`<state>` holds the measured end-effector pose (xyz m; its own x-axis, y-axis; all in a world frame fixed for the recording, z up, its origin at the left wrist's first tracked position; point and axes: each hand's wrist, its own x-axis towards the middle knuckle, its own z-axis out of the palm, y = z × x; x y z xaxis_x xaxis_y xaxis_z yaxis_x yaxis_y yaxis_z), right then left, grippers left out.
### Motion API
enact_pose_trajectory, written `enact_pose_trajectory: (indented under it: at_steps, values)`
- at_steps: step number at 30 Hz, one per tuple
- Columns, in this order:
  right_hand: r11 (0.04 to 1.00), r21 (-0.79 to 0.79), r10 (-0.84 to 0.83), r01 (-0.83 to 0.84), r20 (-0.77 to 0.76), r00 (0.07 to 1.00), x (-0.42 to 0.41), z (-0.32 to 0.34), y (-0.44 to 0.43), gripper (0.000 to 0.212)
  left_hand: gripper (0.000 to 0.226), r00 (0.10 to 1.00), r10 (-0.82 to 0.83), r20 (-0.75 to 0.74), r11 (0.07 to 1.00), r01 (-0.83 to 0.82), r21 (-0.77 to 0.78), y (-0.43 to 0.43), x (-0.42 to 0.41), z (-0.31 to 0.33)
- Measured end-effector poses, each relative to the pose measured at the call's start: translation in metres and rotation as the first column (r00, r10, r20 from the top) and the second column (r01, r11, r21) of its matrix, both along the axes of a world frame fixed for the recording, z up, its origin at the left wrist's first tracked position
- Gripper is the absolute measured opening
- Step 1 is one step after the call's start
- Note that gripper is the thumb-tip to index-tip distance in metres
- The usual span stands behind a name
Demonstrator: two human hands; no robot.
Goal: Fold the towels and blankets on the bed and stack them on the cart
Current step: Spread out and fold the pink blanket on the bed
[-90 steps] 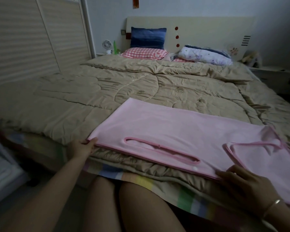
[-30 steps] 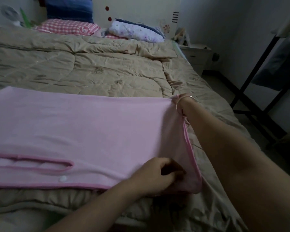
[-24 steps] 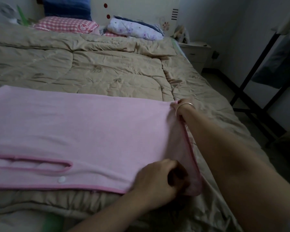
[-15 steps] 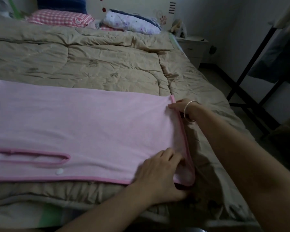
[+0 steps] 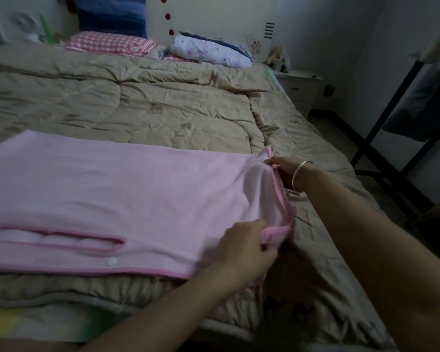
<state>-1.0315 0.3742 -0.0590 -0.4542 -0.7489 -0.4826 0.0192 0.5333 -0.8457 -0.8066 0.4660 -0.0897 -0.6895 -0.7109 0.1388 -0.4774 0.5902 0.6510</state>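
Scene: a dim bedroom, seen from head height, looking down across a bed (image 5: 239, 329).
Pink towel (image 5: 117, 194): lies flat on a beige quilt (image 5: 163, 107) near the bed's front edge, close to the viewer.
Long axis: runs left to right across the view, roughly along the front edge of the bed; the left end runs out of the picture.
Right end: the short edge points toward the right side of the bed and is raised off the quilt, sagging between the two hands.
Trim: a darker pink border runs round the edges; a long slit (image 5: 61, 237) with the same border lies along the near side, parallel to the long axis, with a white button (image 5: 111, 261) just beside its right end.
Left hand (image 5: 244, 247): reaches in from the lower left; its fingers are curled round the bunched near right corner of the towel.
Right hand (image 5: 287, 171): reaches in from the lower right; thumb and fingers pinch the far right corner, which stands up in a small peak.
Bangle (image 5: 299, 174): a pale ring on the right wrist.
Head of the bed: a pink checked pillow (image 5: 109, 44), a blue pillow (image 5: 112, 15) upright behind it, and a white flowered pillow (image 5: 211, 50) to the right, all against a pale headboard (image 5: 214, 13).
Right of the bed: a white nightstand (image 5: 300, 90) by the wall and a black rack (image 5: 381, 128) with dark cloth hanging on it.
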Motion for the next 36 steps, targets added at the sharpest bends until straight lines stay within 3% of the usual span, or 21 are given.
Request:
enact_pose_trajectory:
  at_steps: [2, 4, 7, 10, 13, 20, 25, 28, 31, 36]
  values:
    - [0.994, -0.112, 0.014, -0.003, 0.093, 0.996, 0.014, 0.011, -0.011, 0.019, 0.021, 0.977, 0.136, -0.163, 0.965, -0.094, 0.245, -0.022, 0.027, 0.012]
    - [0.974, -0.219, -0.015, 0.053, 0.174, 0.985, 0.035, 0.023, -0.029, 0.014, 0.019, 0.915, 0.299, -0.271, 0.874, -0.148, 0.463, -0.038, 0.06, 0.024]
    - [0.933, -0.35, 0.009, 0.084, 0.256, 0.967, 0.081, 0.041, -0.061, 0.024, 0.004, 0.83, 0.492, -0.264, 0.707, -0.203, 0.678, -0.061, 0.117, 0.034]
    - [0.905, -0.424, 0.078, 0.024, 0.221, 0.972, 0.145, 0.054, -0.09, 0.026, 0.016, 0.764, 0.606, -0.223, 0.612, -0.269, 0.744, -0.079, 0.172, 0.034]
    - [0.915, -0.401, 0.131, -0.038, 0.209, 0.969, 0.214, 0.055, -0.122, 0.016, 0.016, 0.708, 0.68, -0.188, 0.53, -0.298, 0.794, -0.086, 0.22, 0.031]
    - [0.976, -0.089, 0.2, -0.199, 0.007, 0.98, 0.296, 0.005, -0.153, 0.015, 0.011, 0.661, 0.742, -0.11, 0.402, -0.309, 0.862, -0.096, 0.278, 0.02]
    - [0.971, -0.18, 0.156, -0.16, -0.037, 0.987, 0.291, -0.006, -0.151, 0.041, 0.032, 0.743, 0.664, -0.086, 0.445, -0.3, 0.844, -0.114, 0.288, 0.021]
    - [0.954, -0.207, 0.158, -0.216, -0.265, 0.951, 0.283, -0.011, -0.141, 0.036, 0.03, 0.804, 0.593, -0.038, 0.567, -0.383, 0.729, -0.121, 0.278, 0.024]
    - [0.913, -0.172, 0.199, -0.371, -0.606, 0.77, 0.277, -0.01, -0.123, 0.031, 0.016, 0.823, 0.557, -0.11, 0.669, -0.366, 0.647, -0.121, 0.273, 0.026]
    - [0.828, -0.026, 0.307, -0.56, -0.814, 0.493, 0.276, -0.012, -0.097, 0.038, 0.006, 0.829, 0.544, -0.128, 0.699, -0.364, 0.615, -0.108, 0.284, 0.025]
